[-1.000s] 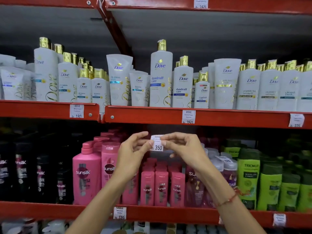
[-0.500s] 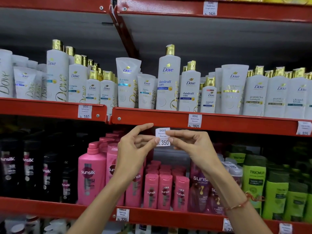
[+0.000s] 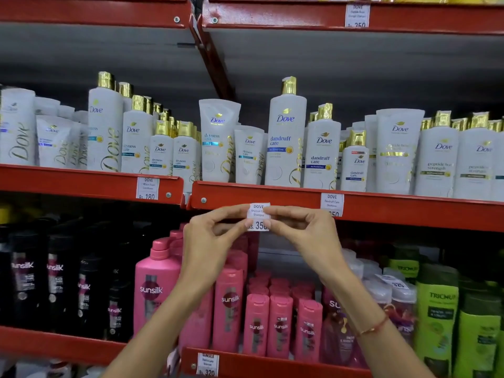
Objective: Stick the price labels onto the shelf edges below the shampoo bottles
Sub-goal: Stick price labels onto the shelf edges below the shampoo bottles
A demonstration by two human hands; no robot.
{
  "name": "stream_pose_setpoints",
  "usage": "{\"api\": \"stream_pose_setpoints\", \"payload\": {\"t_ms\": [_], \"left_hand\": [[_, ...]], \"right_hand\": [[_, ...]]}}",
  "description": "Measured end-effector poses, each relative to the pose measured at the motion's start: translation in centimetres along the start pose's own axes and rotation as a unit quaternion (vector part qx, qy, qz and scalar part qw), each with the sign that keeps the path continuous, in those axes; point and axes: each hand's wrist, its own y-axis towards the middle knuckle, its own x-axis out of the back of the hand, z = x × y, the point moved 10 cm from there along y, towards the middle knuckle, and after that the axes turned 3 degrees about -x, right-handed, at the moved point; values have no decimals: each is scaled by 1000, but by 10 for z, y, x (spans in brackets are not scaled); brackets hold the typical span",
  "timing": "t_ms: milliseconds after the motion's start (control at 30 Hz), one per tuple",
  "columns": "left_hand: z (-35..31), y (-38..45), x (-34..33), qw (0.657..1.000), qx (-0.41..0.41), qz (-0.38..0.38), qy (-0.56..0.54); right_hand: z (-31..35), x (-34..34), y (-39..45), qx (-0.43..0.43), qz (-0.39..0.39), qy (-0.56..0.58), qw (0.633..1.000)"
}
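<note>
1. The scene is a shop aisle with red metal shelving; the shelf edge (image 3: pixel 381 214) of the middle right bay runs slightly downward to the right, and a grey underside of the upper shelf is above the bottles.
2. On this shelf stand white Dove bottles (image 3: pixel 286 140) with gold caps; readable words are "dandruff care", "dryness care" and "peptide bond strength".
3. The shelf below carries pink Sunsilk bottles (image 3: pixel 155 290), black Sunsilk bottles (image 3: pixel 24 276) to the left and green bottles (image 3: pixel 436 309) to the right, whose brand name is too blurred to read surely.
4. The left hand (image 3: pixel 210 241) and the right hand (image 3: pixel 305 236) both pinch one small white price label (image 3: pixel 258 216), each with thumb and forefinger on one side of it.
5. This label reads "DOVE", "Shampoo" and "Rs. 35", the last digit being covered; its top edge lies over the lower part of the red shelf edge, under the dryness care tubes. I cannot tell whether it already sticks.
6. Stuck labels are visible: "DOVE Dandruff Care Shampoo" (image 3: pixel 332 204) just to the right, "Rs. 180" (image 3: pixel 147 188) on the left bay, "350" (image 3: pixel 357 15) on the top shelf, and "SUNSILK Rs. 320" (image 3: pixel 208 364) at the bottom.
7. A thin red thread bracelet (image 3: pixel 373 327) is on the right wrist.
</note>
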Motion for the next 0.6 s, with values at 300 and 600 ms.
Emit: {"api": "stream_pose_setpoints", "payload": {"t_ms": [300, 600], "left_hand": [[-8, 40, 28, 987, -82, -37, 134], [-19, 41, 28, 941, -197, -62, 268]], "right_hand": [[29, -36, 28, 117, -76, -125, 982], [35, -53, 25, 189, -117, -218, 950]]}}
